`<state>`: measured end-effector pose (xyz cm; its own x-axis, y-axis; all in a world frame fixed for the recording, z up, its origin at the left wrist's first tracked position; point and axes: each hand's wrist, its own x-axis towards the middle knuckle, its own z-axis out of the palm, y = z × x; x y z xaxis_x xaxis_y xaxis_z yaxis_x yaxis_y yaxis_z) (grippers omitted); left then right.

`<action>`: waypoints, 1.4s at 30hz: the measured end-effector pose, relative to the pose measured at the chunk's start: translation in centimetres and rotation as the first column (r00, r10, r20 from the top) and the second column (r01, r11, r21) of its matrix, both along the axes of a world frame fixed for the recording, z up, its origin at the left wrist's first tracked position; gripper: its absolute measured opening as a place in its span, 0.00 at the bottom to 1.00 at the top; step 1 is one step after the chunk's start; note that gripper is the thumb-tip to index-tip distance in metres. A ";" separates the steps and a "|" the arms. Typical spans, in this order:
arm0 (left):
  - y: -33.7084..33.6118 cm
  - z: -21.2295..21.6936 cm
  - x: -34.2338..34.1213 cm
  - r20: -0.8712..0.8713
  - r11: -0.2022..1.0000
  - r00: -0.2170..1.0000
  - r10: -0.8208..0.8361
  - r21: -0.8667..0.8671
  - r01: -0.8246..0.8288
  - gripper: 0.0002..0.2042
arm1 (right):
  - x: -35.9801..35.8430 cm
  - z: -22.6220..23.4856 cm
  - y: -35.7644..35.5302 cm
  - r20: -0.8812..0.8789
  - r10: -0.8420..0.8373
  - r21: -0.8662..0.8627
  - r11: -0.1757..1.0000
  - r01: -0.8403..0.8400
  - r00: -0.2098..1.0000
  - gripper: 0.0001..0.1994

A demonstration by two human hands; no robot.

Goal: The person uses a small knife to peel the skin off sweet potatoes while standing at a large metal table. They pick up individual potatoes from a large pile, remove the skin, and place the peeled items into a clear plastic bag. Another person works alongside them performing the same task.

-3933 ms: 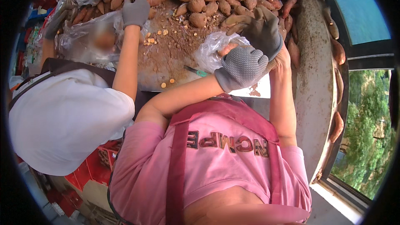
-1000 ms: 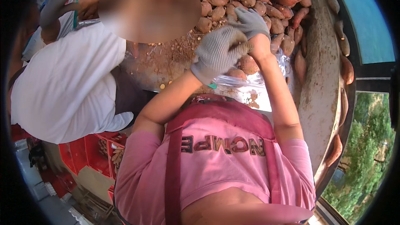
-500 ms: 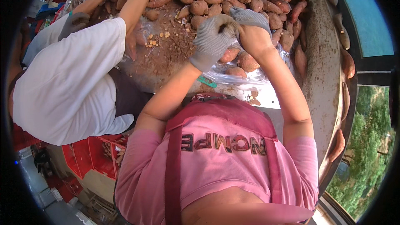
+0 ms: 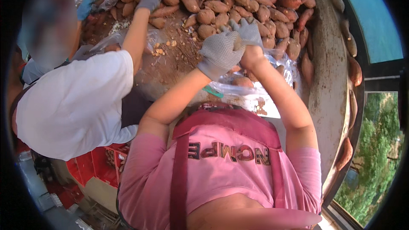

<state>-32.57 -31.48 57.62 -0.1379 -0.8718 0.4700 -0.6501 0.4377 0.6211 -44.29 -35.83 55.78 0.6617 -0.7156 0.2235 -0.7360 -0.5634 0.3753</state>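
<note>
My gloved left hand (image 4: 222, 54) and gloved right hand (image 4: 250, 34) meet above a clear plastic bag (image 4: 281, 88) with sweet potatoes (image 4: 243, 81) inside. Grey knit covers both hands. The left fingers are curled in, against the right hand's thumb side. Closed too, the right hand bends its fingers down at the far side. Whatever is pinched between them is hidden; the bag's film shows beneath and to the right. Next to my left wrist a green strip-like tool (image 4: 213, 91) lies partly under the bag's edge.
Piled sweet potatoes (image 4: 221, 6) cover the table's far side. Cut pieces (image 4: 161, 50) and soil lie left of my hands. A co-worker in a white shirt (image 4: 76, 102) reaches in with a gloved hand (image 4: 149, 2). Red crates (image 4: 96, 164) stand lower left; a concrete ledge (image 4: 328, 59) runs right.
My hands have moved slightly lower and stay together, the right one turning its back upward. The co-worker has leaned back toward me, head now in view, one gloved hand on the pile.
</note>
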 end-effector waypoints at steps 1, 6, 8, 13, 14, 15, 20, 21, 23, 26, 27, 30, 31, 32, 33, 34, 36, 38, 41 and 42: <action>-0.5 0.3 -0.1 0.131 0.991 0.991 0.020 -0.131 -0.003 0.06 | 0.6 -0.2 -0.1 0.032 -0.020 0.022 1.000 0.019 0.999 0.23; -2.1 2.1 -1.3 0.337 0.979 0.942 0.010 -0.194 0.059 0.09 | 2.6 0.4 1.7 0.255 0.017 0.073 0.997 -0.037 0.967 0.13; -2.4 2.1 -1.6 0.301 0.984 0.948 -0.106 -0.103 0.142 0.11 | 4.6 -0.6 0.7 0.170 -0.337 0.055 0.942 0.332 0.926 0.12; -1.9 4.4 1.2 -0.042 0.928 0.932 -0.359 0.088 0.361 0.17 | 2.1 0.2 -1.0 -0.172 -0.368 0.190 0.898 0.397 0.914 0.14; -1.9 4.7 0.6 -0.092 0.926 0.931 -0.352 0.110 0.361 0.15 | 1.5 0.4 -1.1 -0.170 -0.345 0.196 0.906 0.375 0.923 0.15; -2.4 3.8 0.2 -0.048 0.944 0.944 -0.325 0.042 0.327 0.14 | 1.1 0.6 -1.2 -0.172 -0.321 0.206 0.913 0.352 0.931 0.15; -2.2 3.2 -2.1 0.396 0.989 0.917 0.042 -0.150 0.019 0.10 | 0.5 0.6 -1.9 -0.208 -0.263 0.238 0.921 0.309 0.942 0.19; -2.2 3.0 -2.3 0.347 0.984 0.932 0.106 -0.173 -0.048 0.10 | 0.7 0.8 -2.0 -0.211 -0.239 0.238 0.928 0.287 0.948 0.19; -2.4 2.4 -3.1 0.236 0.964 0.948 0.214 -0.209 -0.166 0.12 | 1.0 1.0 -2.1 -0.227 -0.206 0.243 0.934 0.260 0.952 0.21; -3.5 3.5 -2.3 -0.314 0.983 0.949 0.033 0.184 0.026 0.10 | 0.8 0.8 -2.6 -0.239 -0.185 0.255 0.935 0.246 0.953 0.23; -4.1 2.6 -1.7 -0.323 0.967 0.945 0.050 0.252 0.034 0.10 | 1.2 0.8 -2.7 -0.244 -0.159 0.262 0.939 0.223 0.957 0.24; -5.1 0.9 -1.6 -0.357 0.928 0.934 0.027 0.355 0.109 0.12 | 1.4 1.0 -3.0 -0.279 -0.137 0.253 0.944 0.211 0.950 0.26; -5.0 0.9 -1.5 -0.355 0.931 0.935 -0.019 0.334 0.145 0.13 | 1.4 1.0 -3.1 -0.296 -0.125 0.223 0.955 0.195 0.947 0.27; -5.0 0.7 -1.5 -0.351 0.932 0.934 -0.063 0.313 0.180 0.14 | 0.9 0.6 -3.3 -0.315 -0.106 0.107 0.984 0.146 0.943 0.27; -4.9 0.7 -1.3 -0.347 0.933 0.932 -0.104 0.291 0.213 0.15 | 0.6 0.4 -3.4 -0.339 -0.086 -0.010 0.996 0.088 0.937 0.28; -4.8 0.9 -1.1 -0.342 0.932 0.929 -0.144 0.269 0.243 0.16 | 0.2 0.6 -3.2 -0.332 -0.019 0.066 0.997 0.044 0.943 0.31; -3.7 3.0 -0.9 -0.183 0.918 0.967 -0.177 0.324 0.229 0.17 | 0.3 -0.1 -3.7 -0.149 0.116 -0.111 0.985 -0.134 0.982 0.32; -2.0 6.2 -1.4 -0.169 0.909 0.979 -0.117 0.380 0.174 0.15 | 0.1 0.6 -4.3 0.117 0.287 -0.011 0.958 -0.288 0.951 0.32; -1.2 5.5 -2.9 -0.231 0.958 0.973 -0.028 0.272 0.092 0.12 | 0.4 2.6 -3.6 0.045 0.233 -0.064 0.971 -0.230 0.971 0.26; -1.0 5.7 -3.1 -0.309 0.939 0.947 -0.087 0.291 0.181 0.10 | 0.4 3.0 -3.5 0.024 0.214 -0.081 0.974 -0.212 0.976 0.25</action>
